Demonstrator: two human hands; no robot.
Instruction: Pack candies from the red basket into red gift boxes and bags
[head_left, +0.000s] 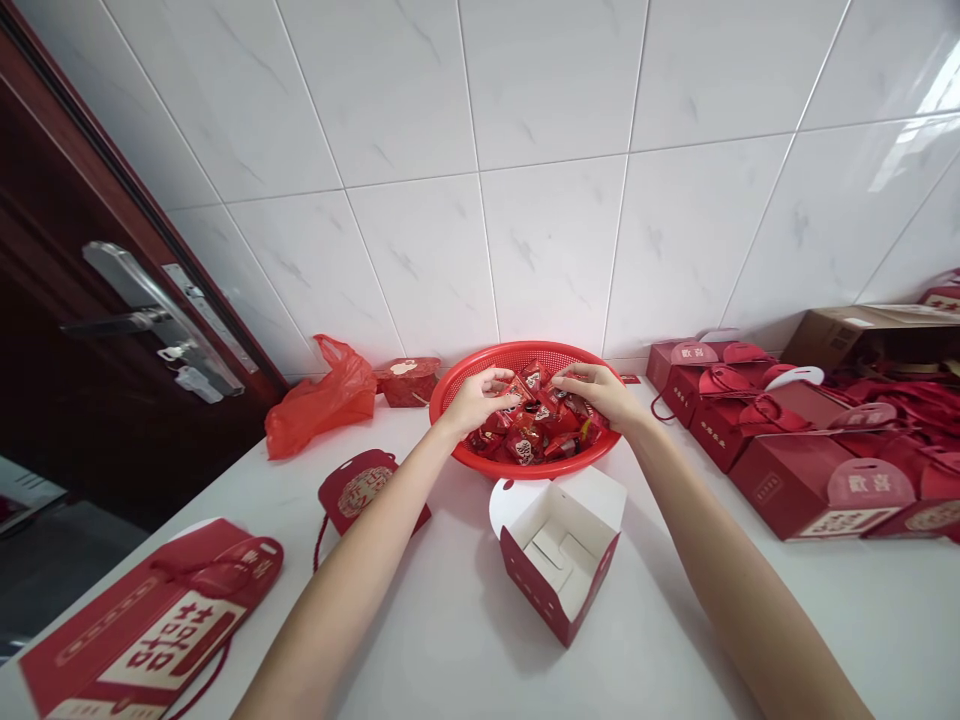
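Observation:
A red plastic basket [529, 470] holds a heap of red-wrapped candies [525, 440]. Over its left side, my left hand [480, 402] pinches a wrapped candy between thumb and fingers. From the right, my right hand [602, 392] reaches over the same heap with its fingers curled at a wrapped candy; its grip is partly hidden. Between my forearms, in front of the basket, stands an open red gift box [544, 580] with a white inside, and no candy shows in it.
Several closed red gift boxes [810, 480] stand at the right, beside a brown carton [840, 335]. To the left are a red plastic bag [322, 400], a small red box [409, 382], and two red gift boxes, one near the front [161, 625]. A tiled wall [555, 250] rises behind.

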